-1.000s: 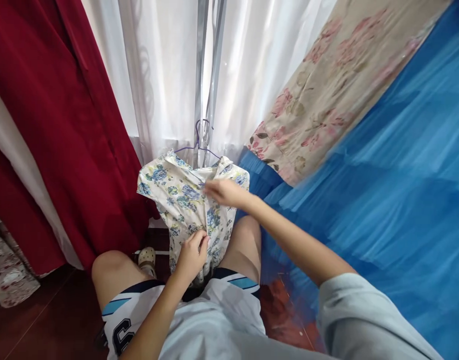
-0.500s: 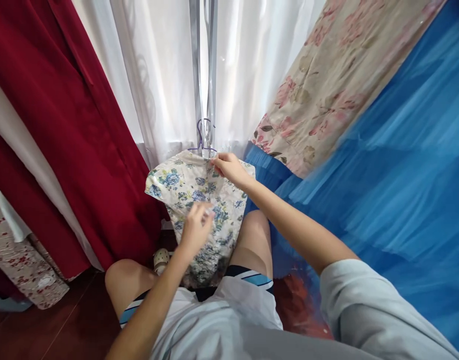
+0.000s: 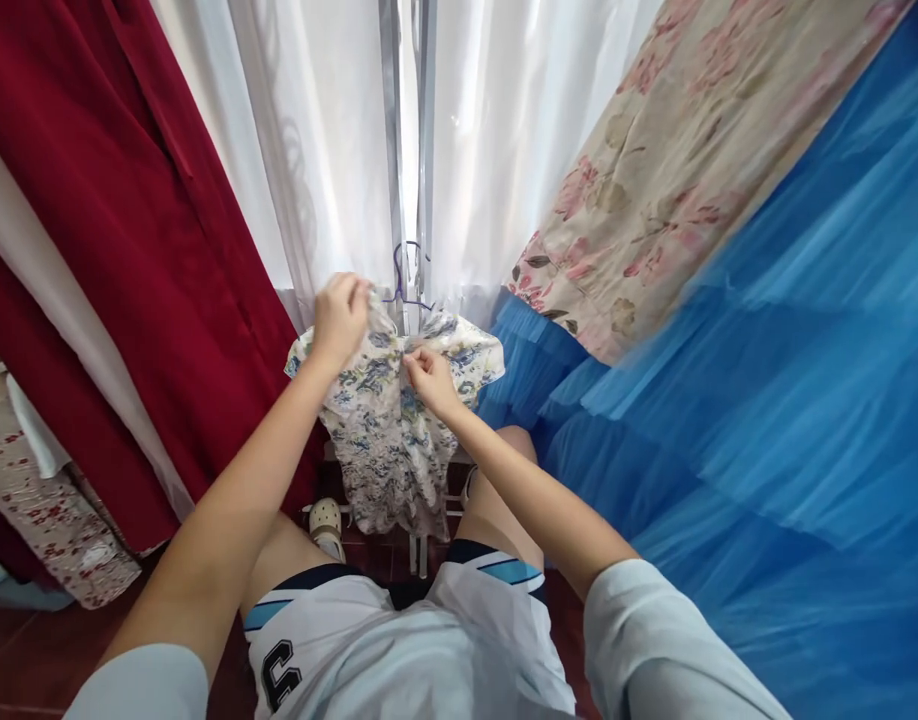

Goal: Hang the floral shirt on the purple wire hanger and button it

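Observation:
A white garment (image 3: pixel 373 440) with blue flowers hangs in front of me on a purple hanger (image 3: pixel 399 275), its neckline parted at the middle. My left hand (image 3: pixel 341 318) is up by the left side of the neckline. Its fingers are curled at the cloth's edge and slightly smeared by motion. Just below the neckline, my right hand (image 3: pixel 431 380) pinches the garment at its centre line. Whatever small part lies between those right fingertips is too hidden to make out.
Red cloth (image 3: pixel 159 250) hangs at left, and white curtains (image 3: pixel 489 130) with a grey metal pole (image 3: pixel 393 120) stand behind. At right are a pink-flowered cloth (image 3: pixel 631 190) and blue tulle (image 3: pixel 789 380). A cream clog (image 3: pixel 325 518) shows below, near a white stand base (image 3: pixel 418 555).
My left hand has risen from the garment's middle to the left of its neckline. My right hand has moved lower, toward the centre. The neckline has parted and the garment's bottom has swung away from me.

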Available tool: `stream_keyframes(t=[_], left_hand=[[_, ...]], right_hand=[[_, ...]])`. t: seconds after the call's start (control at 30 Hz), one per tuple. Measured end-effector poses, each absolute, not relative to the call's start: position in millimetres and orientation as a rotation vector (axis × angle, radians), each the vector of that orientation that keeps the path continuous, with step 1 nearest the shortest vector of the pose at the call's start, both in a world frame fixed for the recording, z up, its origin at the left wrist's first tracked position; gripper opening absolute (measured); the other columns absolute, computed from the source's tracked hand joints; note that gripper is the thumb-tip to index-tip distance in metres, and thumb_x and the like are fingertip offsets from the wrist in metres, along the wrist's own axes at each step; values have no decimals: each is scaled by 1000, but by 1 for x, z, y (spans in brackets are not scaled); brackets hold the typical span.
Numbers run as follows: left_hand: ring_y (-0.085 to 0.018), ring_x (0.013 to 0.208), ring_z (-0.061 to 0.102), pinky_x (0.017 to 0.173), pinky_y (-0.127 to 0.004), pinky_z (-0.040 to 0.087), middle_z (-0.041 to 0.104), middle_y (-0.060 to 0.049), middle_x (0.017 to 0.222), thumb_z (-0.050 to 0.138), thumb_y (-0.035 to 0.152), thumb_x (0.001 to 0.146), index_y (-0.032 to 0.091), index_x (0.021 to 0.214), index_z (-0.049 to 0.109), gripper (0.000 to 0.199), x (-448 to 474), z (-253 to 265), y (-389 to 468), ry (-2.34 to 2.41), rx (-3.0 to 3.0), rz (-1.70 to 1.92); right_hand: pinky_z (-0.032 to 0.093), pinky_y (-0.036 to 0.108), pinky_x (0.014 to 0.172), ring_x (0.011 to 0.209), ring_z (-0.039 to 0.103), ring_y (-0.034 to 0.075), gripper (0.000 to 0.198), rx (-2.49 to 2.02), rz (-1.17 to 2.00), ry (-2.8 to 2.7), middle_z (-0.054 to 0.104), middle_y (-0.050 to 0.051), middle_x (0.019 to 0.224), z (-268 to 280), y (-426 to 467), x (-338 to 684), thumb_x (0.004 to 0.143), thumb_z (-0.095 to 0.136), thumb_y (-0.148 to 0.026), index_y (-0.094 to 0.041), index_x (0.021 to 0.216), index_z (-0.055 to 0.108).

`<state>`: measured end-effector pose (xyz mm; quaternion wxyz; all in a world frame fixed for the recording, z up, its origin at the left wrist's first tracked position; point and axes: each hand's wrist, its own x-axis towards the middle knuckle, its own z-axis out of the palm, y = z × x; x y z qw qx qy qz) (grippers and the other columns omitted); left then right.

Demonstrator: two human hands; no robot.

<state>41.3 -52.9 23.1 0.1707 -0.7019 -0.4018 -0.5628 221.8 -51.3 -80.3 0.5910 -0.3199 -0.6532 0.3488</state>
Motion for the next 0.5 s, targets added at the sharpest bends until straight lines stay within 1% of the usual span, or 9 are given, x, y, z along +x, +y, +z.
stream_keyframes(t=[0.07, 0.13, 0.2, 0.27, 0.33, 0.4, 0.43, 0.5], left_hand=[[-17, 74, 57, 72, -26, 43, 61, -4, 76, 46, 30, 96, 17, 81, 61, 26, 3, 19, -39, -1345, -1887, -1712], [-16, 66, 56, 67, -25, 42, 59, -2, 69, 45, 32, 95, 16, 83, 62, 26, -36, 0, -28, -1586, -1818, -1776], [-16, 64, 54, 65, -26, 41, 59, -2, 68, 45, 30, 92, 16, 83, 62, 24, -61, -33, -24, -1824, -1703, -1788], [-17, 62, 53, 63, -27, 41, 58, -3, 66, 41, 27, 90, 15, 81, 62, 26, -66, -71, -28, -1982, -1694, -1797], [-17, 56, 52, 60, -28, 42, 57, -3, 60, 41, 27, 88, 15, 75, 62, 27, -53, -108, -37, -2015, -1830, -1755], [-17, 55, 53, 59, -28, 43, 58, -3, 59, 43, 28, 86, 15, 71, 62, 28, -33, -135, -46, -1989, -2022, -1696], [-18, 58, 55, 61, -28, 44, 60, -4, 61, 44, 29, 86, 15, 71, 63, 28, -23, -144, -50, -1951, -2112, -1668], [-19, 68, 58, 68, -29, 46, 64, -5, 71, 46, 33, 88, 17, 76, 65, 27, -4, -152, -61, -1855, -2255, -1625]], right_hand=[[33, 24, 50, 49, 43, 12, 27, -802, 804, -1553, 47, -4, 54, -98, -54, 233, 86, 55, -42, -22, 71, 46], [34, 24, 50, 50, 45, 12, 26, -833, 805, -1586, 49, -4, 55, -109, -59, 248, 87, 54, -41, -21, 72, 48], [34, 24, 51, 49, 45, 12, 25, -845, 794, -1642, 50, -4, 55, -115, -65, 259, 88, 53, -40, -21, 73, 48], [35, 24, 51, 50, 46, 12, 23, -910, 761, -1721, 53, -3, 57, -118, -69, 268, 89, 49, -39, -21, 75, 48], [37, 24, 54, 54, 49, 13, 23, -1062, 711, -1809, 56, -1, 61, -124, -72, 277, 92, 43, -35, -20, 75, 49], [38, 24, 57, 57, 52, 14, 22, -1220, 672, -1881, 59, 1, 63, -135, -74, 289, 90, 42, -29, -19, 72, 50], [38, 25, 58, 57, 52, 14, 21, -1277, 671, -1918, 58, 1, 61, -142, -77, 297, 87, 45, -25, -19, 68, 50], [38, 26, 57, 54, 51, 15, 21, -1339, 724, -2005, 55, 1, 52, -158, -84, 313, 76, 58, -19, -18, 57, 51]])
